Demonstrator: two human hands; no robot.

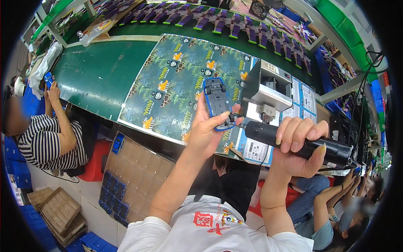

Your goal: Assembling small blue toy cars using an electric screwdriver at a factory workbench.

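My left hand [206, 128] is closed round a blue toy car [217, 98], held upside down so its black underside and wheels face up. A black electric screwdriver [268, 133] lies level in my right hand [300, 145], the fingers wrapped round its body. The screwdriver's tip points left and reaches the near end of the car, by my left fingertips; whether it sits in a screw is too small to tell. Just beyond the screwdriver stands a metal box-shaped machine [275, 93] with a small block at its front.
A jungle-print sheet [168, 84] covers the green table [100, 80]. Purple and green parts [220, 21] line the far belt. Below left, a cardboard tray [142, 168] holds several blue cars [113, 191]. A co-worker in stripes [50, 140] sits left; other people sit right.
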